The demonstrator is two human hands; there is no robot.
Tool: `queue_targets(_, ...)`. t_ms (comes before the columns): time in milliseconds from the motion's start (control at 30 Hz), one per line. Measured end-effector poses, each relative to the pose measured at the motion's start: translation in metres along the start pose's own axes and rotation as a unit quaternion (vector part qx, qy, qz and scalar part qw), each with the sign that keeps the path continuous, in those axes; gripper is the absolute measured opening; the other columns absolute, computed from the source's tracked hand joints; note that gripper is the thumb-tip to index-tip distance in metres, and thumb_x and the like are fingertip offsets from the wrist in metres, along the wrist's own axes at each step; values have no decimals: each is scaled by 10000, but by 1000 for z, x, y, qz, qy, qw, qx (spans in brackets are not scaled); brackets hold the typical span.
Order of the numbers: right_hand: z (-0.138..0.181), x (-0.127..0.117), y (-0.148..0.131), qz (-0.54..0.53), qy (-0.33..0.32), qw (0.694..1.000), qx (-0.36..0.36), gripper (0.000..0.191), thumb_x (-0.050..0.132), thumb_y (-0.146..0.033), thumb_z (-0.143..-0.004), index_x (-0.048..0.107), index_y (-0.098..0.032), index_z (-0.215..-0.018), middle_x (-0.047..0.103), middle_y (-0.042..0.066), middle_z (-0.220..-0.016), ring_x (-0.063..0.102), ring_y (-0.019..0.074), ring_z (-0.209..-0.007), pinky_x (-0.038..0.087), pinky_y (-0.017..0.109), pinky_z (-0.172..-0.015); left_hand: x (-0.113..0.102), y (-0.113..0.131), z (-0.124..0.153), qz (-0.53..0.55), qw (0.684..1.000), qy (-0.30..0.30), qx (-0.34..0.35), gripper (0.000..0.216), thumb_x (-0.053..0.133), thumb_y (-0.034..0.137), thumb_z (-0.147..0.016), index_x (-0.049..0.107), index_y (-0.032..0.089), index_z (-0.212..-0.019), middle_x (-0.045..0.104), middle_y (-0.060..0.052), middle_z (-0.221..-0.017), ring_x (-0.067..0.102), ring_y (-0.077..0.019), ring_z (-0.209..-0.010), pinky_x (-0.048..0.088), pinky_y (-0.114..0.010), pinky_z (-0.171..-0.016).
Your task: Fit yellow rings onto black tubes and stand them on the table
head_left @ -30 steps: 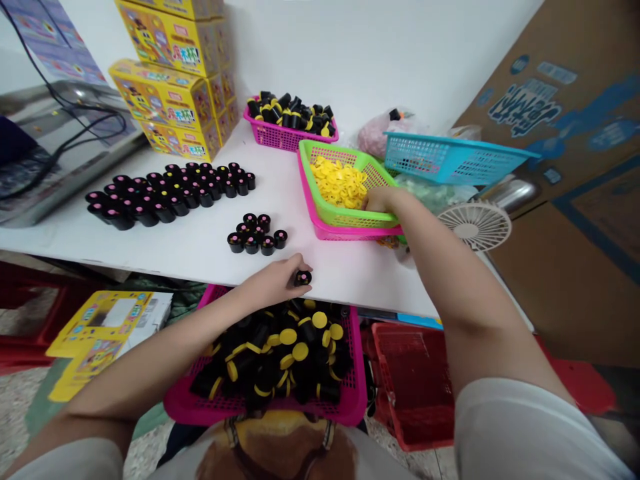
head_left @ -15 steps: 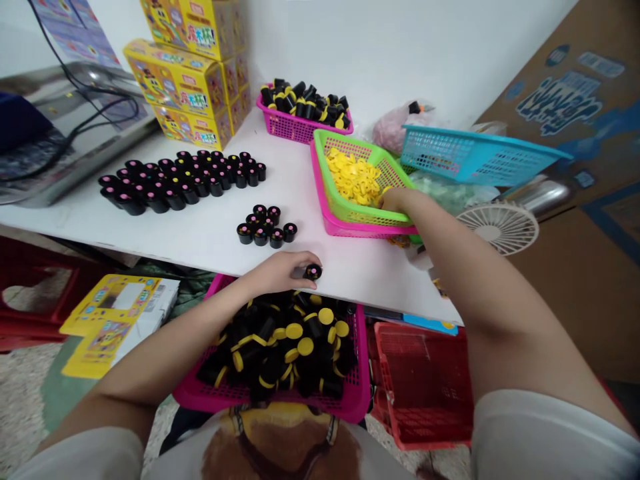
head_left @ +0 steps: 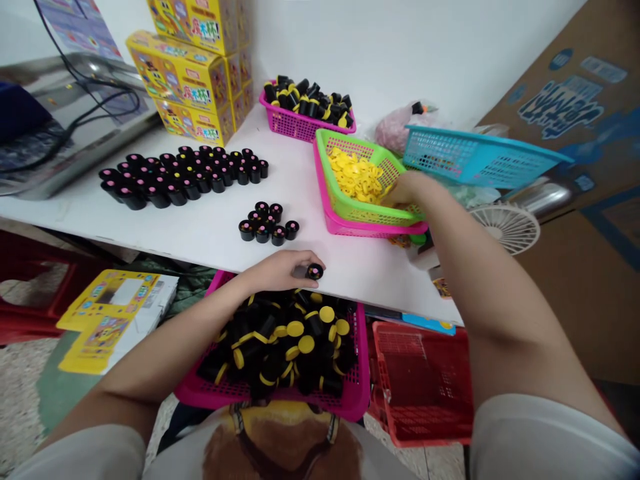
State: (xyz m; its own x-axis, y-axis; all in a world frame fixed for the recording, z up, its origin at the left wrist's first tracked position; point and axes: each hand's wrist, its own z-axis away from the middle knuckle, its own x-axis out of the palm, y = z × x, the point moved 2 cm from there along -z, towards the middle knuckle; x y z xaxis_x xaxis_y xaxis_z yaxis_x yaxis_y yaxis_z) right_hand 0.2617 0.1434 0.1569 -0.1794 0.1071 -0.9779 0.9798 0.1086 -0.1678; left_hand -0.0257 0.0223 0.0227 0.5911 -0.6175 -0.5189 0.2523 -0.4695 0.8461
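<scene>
My left hand (head_left: 287, 270) is closed round a small black cup (head_left: 315, 271) with a pink dot inside, at the front edge of the white table (head_left: 210, 233). My right hand (head_left: 404, 190) reaches into the green basket (head_left: 345, 208), at the right side of a heap of yellow plastic pieces (head_left: 355, 175); its fingertips are hidden there. A pink basket (head_left: 340, 228) sits under the green one. Just beyond my left hand stands a small group of black cups (head_left: 261, 232). A larger block of such cups (head_left: 175, 177) fills the table's left part.
In front of my body is a magenta basket (head_left: 364, 373) of black cups with yellow lids. Another pink basket (head_left: 295, 127) of them stands at the back, beside stacked yellow boxes (head_left: 180, 80). At right are a blue basket (head_left: 480, 157), a white fan (head_left: 505, 227) and a red crate (head_left: 425, 387).
My right hand has shifted slightly up and right within the green basket. My left hand keeps its hold on the black cup, nearly still. The view has moved a little.
</scene>
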Motion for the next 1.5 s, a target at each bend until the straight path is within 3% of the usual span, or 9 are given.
queue_targets(100, 44, -21, -25, -42, 106, 992, 53, 343, 722, -316, -912, 756, -53, -1130, 756, 159, -964, 707, 222, -869, 564, 414, -887, 2, -2, 0, 10, 1000, 9, -16, 454, 752, 369, -859, 603, 223, -1263, 740, -73, -1218, 695, -232, -1141, 497, -367, -997)
queue_targets(167, 88, -18, -50, -152, 153, 976, -21, 336, 661, -299, -943, 748, -119, -1213, 767, 129, -1036, 703, 171, -822, 579, 345, -828, 4, -3, 0, 13, 999, 27, -38, 592, 778, 362, -831, 513, 223, -1342, 748, -97, -1219, 698, -255, -1175, 502, -391, -1010)
queue_targets(300, 165, 41, -85, -309, 59, 942, -119, 450, 749, -331, -884, 700, -184, -1306, 783, 93, -1120, 765, 188, -866, 648, 326, -807, 7, -2, -1, 13, 997, 49, -54, 769, 812, 395, -806, 378, 219, -1417, 765, -126, -1197, 712, -275, -1172, 518, -402, -994)
queue_targets(400, 189, 88, -92, -330, 68, 934, -114, 214, 732, -279, -915, 775, -225, -1117, 794, 58, -1136, 776, 230, -1043, 648, 374, -953, 10, -1, -2, 10, 998, 50, -38, 778, 801, 420, -824, 336, 216, -1414, 786, -115, -1154, 725, -266, -1143, 520, -388, -976)
queue_targets(733, 202, 117, -105, -256, 179, 920, -237, 195, 642, -176, -969, 732, -198, -1141, 758, 109, -1225, 716, 234, -1205, 626, 396, -1042, 12, -2, -2, -14, 998, 62, -7, 682, 740, 334, -861, 338, 190, -1393, 791, -107, -1141, 751, -235, -1031, 525, -319, -843)
queue_targets(933, 196, 128, -115, -180, 250, 911, -273, 113, 636, -130, -936, 714, -184, -997, 773, 103, -997, 746, 252, -1052, 655, 454, -964, 16, -1, -2, -35, 997, 72, 7, 713, 630, 149, -827, 271, 146, -1443, 783, -112, -1100, 746, -201, -946, 521, -286, -776)
queue_targets(1067, 192, 131, -120, -151, 194, 943, -226, 186, 556, -151, -963, 717, -227, -908, 761, 97, -961, 735, 267, -1043, 640, 503, -976, 16, 2, -2, -35, 996, 77, 0, 694, 596, 135, -818, 291, 149, -1441, 782, -103, -1097, 743, -201, -987, 530, -286, -816)
queue_targets(1300, 199, 124, -117, -85, 108, 955, -265, 254, 548, -177, -969, 723, -136, -1147, 722, 198, -1239, 669, 342, -1233, 570, 577, -1077, 16, 1, 0, -66, 996, 60, -6, 734, 634, 150, -800, 303, 175, -1455, 778, -102, -1134, 746, -224, -1007, 542, -304, -850)
queue_targets(1500, 197, 108, -83, -283, -20, 915, -288, 519, 707, -295, -940, 571, -195, -1432, 605, 165, -1466, 550, 282, -1421, 510, 528, -1165, 15, 2, 0, -55, 996, 66, -19, 748, 713, 394, -875, 317, 156, -1464, 757, -158, -1227, 725, -286, -1142, 538, -378, -961)
